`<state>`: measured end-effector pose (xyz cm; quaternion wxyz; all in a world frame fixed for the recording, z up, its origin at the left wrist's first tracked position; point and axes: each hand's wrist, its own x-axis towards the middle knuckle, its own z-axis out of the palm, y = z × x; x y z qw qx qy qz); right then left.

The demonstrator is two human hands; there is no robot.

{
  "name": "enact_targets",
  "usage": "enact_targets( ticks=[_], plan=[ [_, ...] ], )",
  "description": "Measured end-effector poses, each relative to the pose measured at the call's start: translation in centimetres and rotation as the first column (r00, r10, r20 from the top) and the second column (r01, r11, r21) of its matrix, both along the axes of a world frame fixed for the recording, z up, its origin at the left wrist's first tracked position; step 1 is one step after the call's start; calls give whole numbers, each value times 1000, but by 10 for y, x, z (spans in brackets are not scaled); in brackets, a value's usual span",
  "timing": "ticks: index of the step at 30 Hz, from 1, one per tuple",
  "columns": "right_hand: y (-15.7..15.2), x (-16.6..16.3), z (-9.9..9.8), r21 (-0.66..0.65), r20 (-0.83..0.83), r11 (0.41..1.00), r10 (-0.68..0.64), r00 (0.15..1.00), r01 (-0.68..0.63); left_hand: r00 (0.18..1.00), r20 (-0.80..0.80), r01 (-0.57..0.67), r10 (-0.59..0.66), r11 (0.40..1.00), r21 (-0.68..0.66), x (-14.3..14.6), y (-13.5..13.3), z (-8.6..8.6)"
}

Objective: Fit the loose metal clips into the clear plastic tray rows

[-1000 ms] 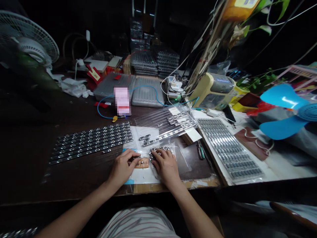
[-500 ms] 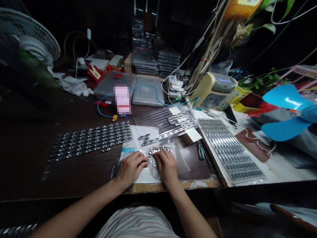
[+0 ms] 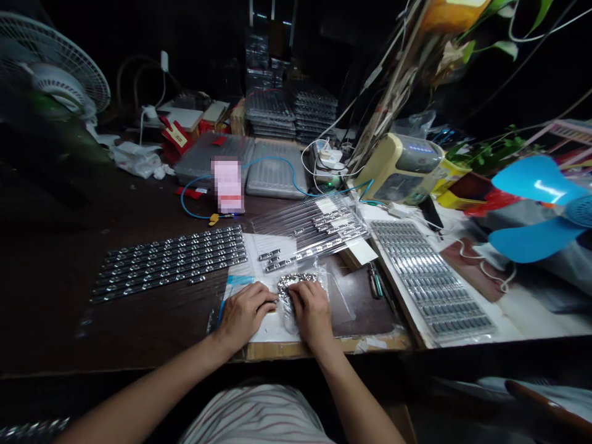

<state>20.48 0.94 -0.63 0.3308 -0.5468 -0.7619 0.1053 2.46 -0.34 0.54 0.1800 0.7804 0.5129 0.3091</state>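
Note:
My left hand (image 3: 246, 312) rests over white paper (image 3: 266, 333), its thumb and fingers pinched together. Whatever they hold is too small to make out. Close beside it, my right hand (image 3: 313, 309) has its fingertips bent down into a heap of small shiny metal parts (image 3: 283, 285) on a clear plastic bag (image 3: 290, 322). Its fingers look closed, and what lies between them is hidden. Just beyond the hands is a clear ribbed tray (image 3: 282, 228), with dark, shiny pieces in some grooves. Rows of similar pieces (image 3: 171, 260) fill the left side, with one loose piece (image 3: 197, 279) in front.
A filled clear tray (image 3: 430, 277) lies at the right, near green-handled tools (image 3: 375, 282). Behind stand a pixelated pink object (image 3: 229, 185), stacked trays (image 3: 271, 114) and a cream-coloured device (image 3: 398, 166). A blue-bladed fan (image 3: 531, 185) is at right, a white fan (image 3: 60, 80) at left.
The hands and the parts keep almost the same places. Only a slight shift of the camera view shows.

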Motion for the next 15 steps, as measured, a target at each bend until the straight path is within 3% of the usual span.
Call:
enact_targets(
  ticks=[10, 15],
  plan=[
    [-1, 2, 2, 71, -77, 997, 36, 996, -31, 997, 77, -16, 15, 1000, 9, -8, 3, 1],
    [-3, -1, 6, 86, -55, 994, 77, 995, -72, 961, -44, -269, 273, 959, 88, -54, 20, 7]
  ],
)
